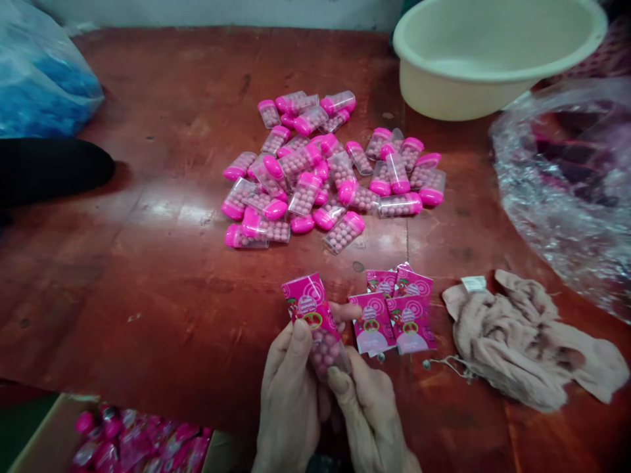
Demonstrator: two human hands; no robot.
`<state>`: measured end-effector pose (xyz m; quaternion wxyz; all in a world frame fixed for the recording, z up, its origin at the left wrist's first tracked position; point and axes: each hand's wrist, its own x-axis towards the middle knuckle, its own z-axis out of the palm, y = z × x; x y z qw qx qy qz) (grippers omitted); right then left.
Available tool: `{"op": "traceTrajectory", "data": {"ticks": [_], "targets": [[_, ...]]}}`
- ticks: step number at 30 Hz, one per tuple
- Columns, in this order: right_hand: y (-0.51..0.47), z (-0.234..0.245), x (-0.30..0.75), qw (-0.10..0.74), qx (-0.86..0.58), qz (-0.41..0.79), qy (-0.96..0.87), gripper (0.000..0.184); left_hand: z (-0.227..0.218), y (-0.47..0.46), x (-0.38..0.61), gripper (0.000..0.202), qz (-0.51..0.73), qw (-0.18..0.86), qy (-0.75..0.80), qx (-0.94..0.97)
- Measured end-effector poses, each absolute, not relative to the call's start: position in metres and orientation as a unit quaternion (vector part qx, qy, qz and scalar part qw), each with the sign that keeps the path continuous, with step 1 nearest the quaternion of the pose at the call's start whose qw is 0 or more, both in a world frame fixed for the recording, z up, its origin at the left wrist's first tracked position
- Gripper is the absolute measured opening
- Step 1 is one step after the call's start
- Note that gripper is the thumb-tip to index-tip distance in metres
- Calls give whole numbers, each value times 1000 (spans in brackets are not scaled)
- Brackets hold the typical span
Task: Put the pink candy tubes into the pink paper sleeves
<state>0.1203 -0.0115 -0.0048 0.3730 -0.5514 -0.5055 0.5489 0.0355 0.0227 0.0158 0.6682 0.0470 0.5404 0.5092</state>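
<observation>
Between my two hands is a small clear candy container (325,351) of round pink candies, its upper part covered by a printed pink sleeve (306,297). My left hand (290,397) pinches it from the left, thumb lying over the sleeve's lower edge. From the right, my right hand (372,407) grips the container's bottom end, with its thumb on the clear plastic and a finger stretched behind toward the flat sleeves. Those printed pink sleeves (373,323) lie in small overlapping stacks just right of my hands. Beyond them spreads a pile of pink-capped candy containers (304,194).
A crumpled beige cloth (522,348) lies right on the red-brown table (148,295). Behind it are a clear plastic bag (557,190) and a cream basin (468,92). A bag with blue contents (44,85) and a dark rounded object (54,171) are left. Below sits a cardboard box (42,437) of pink packages.
</observation>
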Motion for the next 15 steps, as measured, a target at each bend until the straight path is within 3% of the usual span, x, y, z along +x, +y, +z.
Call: {"op": "traceTrajectory", "data": {"ticks": [8,15], "targets": [[-21,-6,112,387,-660,410,-497,35,15,13,45,22,495,686,526,81],[4,-7,121,419,-563,493,-515,27,8,10,49,17,501,673,543,42]]}}
